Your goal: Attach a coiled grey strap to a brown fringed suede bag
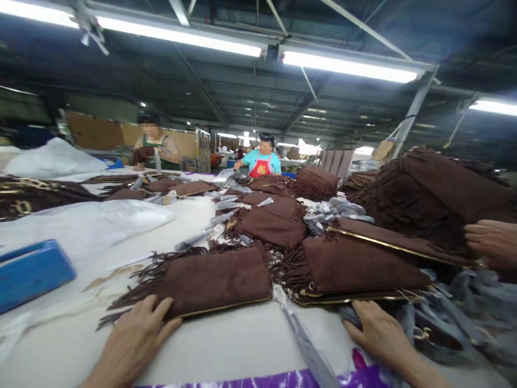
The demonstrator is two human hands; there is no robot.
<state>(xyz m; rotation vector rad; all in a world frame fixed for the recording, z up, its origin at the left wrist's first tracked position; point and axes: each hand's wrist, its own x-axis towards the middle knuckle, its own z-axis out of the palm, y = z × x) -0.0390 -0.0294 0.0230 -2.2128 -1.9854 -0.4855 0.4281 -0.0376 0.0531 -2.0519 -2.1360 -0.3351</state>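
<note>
1. Brown bag: it lies flat on the table, at two o'clock from the left hand and about ten o'clock from the right hand.
2. Its long axis runs close to nine-to-three, the three o'clock end angled slightly away; the fringe spreads at the nine o'clock end, and the gold edge faces six o'clock.
3. The left hand is nearer: it touches the near corner at the fringed end, fingers loosely spread, with no firm grip showing. The right hand is well apart from this bag.
4. A second bag lies at twelve o'clock from the right hand, whose fingers meet its near edge; whether they pinch anything, I cannot tell.
5. A co-worker's hand is at two o'clock from the right hand.
</note>
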